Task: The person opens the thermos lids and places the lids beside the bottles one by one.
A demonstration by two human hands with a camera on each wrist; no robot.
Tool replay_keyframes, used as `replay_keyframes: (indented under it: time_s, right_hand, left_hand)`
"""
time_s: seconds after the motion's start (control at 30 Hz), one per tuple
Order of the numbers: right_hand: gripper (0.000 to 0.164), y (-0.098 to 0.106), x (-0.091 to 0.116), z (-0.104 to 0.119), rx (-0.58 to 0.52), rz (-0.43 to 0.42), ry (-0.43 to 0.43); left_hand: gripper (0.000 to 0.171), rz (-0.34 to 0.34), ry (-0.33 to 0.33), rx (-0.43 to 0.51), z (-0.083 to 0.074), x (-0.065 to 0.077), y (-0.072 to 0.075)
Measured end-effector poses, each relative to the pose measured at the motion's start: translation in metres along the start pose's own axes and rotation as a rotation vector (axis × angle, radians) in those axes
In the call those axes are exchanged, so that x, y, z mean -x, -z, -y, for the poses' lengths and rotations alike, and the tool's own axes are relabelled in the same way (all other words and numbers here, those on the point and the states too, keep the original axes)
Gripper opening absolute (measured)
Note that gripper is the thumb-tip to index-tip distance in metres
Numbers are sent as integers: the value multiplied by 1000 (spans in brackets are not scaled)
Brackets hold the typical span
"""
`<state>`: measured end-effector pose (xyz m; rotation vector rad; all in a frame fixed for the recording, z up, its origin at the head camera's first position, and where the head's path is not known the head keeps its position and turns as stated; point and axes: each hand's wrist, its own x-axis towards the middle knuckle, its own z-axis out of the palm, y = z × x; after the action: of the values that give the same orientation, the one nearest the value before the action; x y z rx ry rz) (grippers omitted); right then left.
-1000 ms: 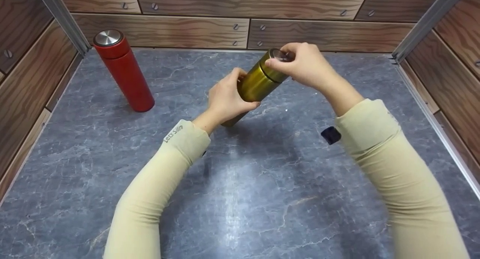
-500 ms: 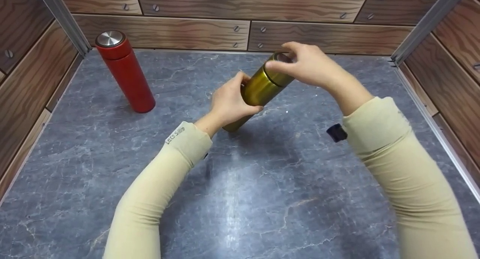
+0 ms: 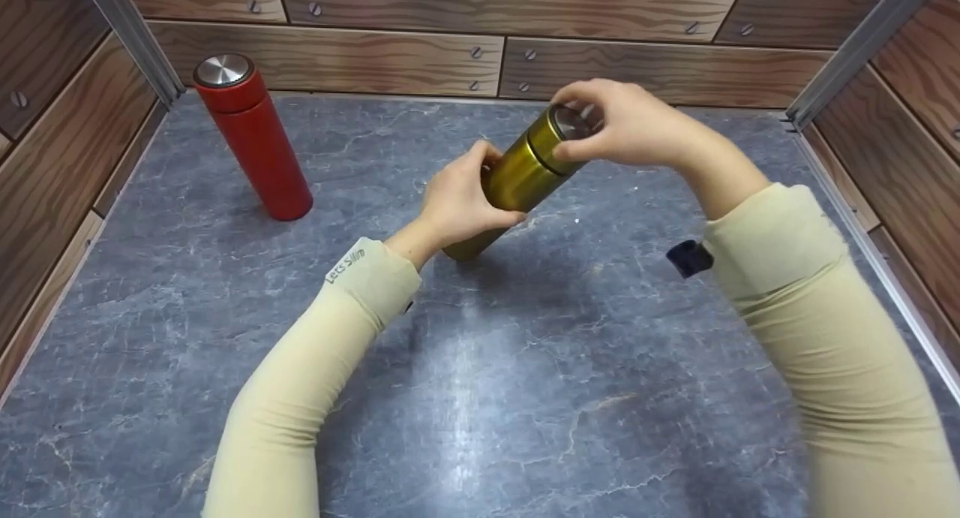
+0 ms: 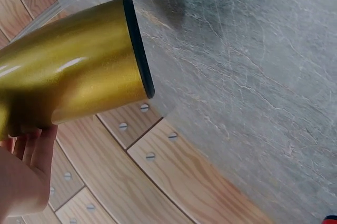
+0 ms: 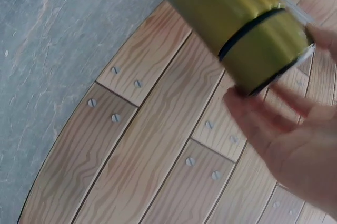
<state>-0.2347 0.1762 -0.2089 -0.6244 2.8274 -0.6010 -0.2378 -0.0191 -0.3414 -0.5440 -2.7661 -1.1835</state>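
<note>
A gold thermos flask (image 3: pixel 517 176) leans to the right in the head view, held off the tabletop. My left hand (image 3: pixel 461 195) grips its body, thumb on the near side. At the top end, my right hand (image 3: pixel 630 124) curls thumb and fingers round the rim of the flask's lid (image 3: pixel 559 139); in the right wrist view those fingers (image 5: pixel 253 113) are blurred at the lid's edge. A dark seam separates lid and body. The flask's dark base (image 4: pixel 138 48) shows in the left wrist view, where part of the left hand (image 4: pixel 31 171) lies beneath the body.
A red thermos flask (image 3: pixel 259 150) with a silver-topped lid stands upright at the back left of the grey marbled table (image 3: pixel 465 398). Wood-patterned walls (image 3: pixel 322 60) with metal corner strips enclose the back and sides.
The right hand loosens its fingers from the lid, shifts slightly right, and curls them round the rim again. The left hand and flask move slightly right. The red flask stays put.
</note>
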Motion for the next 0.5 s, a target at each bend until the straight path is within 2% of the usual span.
replay_keyframes:
  time_s: [0.1,0.33,0.4,0.5]
  right_hand:
    - [61,1,2,-1,-14,8,32]
    - [89,-4,1,6,22,-33,-209]
    - [89,-5,1,6,42,-38,-240]
    - [83,-4,1,6,52,-37,-242]
  left_hand:
    - [71,0,12,-1,-1,0,0]
    - [71,-6,22,-20,-2,0,-2]
    - [71,-3,20,-24,-2,0,-2]
    - [71,5,16,-25,-2,0,-2]
